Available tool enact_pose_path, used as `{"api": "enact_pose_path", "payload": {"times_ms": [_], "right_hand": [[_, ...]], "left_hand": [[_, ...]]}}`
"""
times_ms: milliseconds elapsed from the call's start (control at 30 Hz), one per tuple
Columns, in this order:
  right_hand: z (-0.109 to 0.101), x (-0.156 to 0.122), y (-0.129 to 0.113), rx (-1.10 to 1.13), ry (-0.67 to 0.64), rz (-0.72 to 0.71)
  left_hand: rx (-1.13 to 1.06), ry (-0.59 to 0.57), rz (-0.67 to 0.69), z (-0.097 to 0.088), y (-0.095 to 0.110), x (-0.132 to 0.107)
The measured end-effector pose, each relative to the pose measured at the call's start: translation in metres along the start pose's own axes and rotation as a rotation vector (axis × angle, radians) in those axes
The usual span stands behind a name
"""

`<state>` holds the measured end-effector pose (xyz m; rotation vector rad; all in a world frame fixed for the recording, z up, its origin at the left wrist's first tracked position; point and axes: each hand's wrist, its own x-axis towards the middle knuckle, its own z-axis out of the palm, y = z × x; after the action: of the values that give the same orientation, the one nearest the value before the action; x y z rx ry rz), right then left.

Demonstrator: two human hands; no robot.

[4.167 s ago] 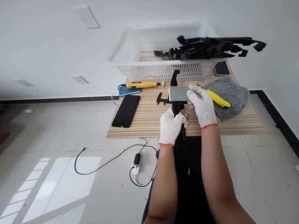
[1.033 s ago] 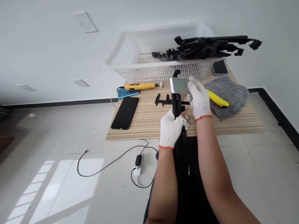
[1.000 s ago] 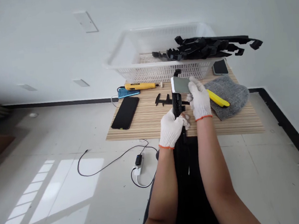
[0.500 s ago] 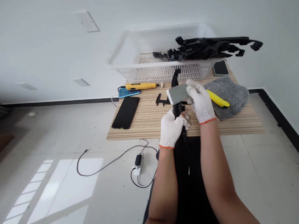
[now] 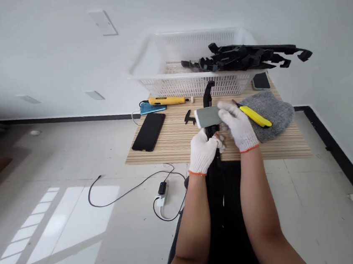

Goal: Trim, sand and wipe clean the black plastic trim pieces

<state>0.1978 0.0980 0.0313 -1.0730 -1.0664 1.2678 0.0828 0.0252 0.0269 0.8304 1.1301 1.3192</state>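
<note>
Block [image 5: 208, 117], pinched in the curled fingers of the white-gloved right hand [image 5: 238, 126], sits lower than a second ago, nearer the left hand [image 5: 202, 148] and hiding more of the black caliper [image 5: 189, 117]. Its flat grey-green face (white along the left edge) crosses over a slim black strip [image 5: 207, 98], around which the left fingers close, above the table [image 5: 171, 143].
</note>
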Motion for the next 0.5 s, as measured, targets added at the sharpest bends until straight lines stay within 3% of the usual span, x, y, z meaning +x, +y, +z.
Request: {"api": "enact_pose_path", "payload": {"times_ms": [67,167,200,300,367,500], "right_hand": [[0.001,0.000,-0.003,0.021,-0.030,0.013],[-0.001,-0.002,-0.007,0.023,0.108,-0.030],[-0.002,-0.003,-0.008,0.019,0.088,-0.029],[-0.005,-0.008,-0.011,0.015,-0.162,0.022],[-0.008,-0.011,-0.013,0.030,-0.254,0.011],[-0.016,-0.015,-0.017,0.039,-0.185,-0.045]], "left_hand": [[-0.008,0.007,-0.004,0.000,0.000,0.000],[-0.015,0.000,0.001,-0.001,0.000,0.000],[-0.013,-0.005,0.008,-0.002,0.000,0.000],[-0.003,-0.012,0.017,-0.002,0.002,-0.002],[0.002,-0.008,0.010,-0.002,0.004,-0.003],[-0.040,-0.015,-0.012,0.000,0.006,-0.003]]}}
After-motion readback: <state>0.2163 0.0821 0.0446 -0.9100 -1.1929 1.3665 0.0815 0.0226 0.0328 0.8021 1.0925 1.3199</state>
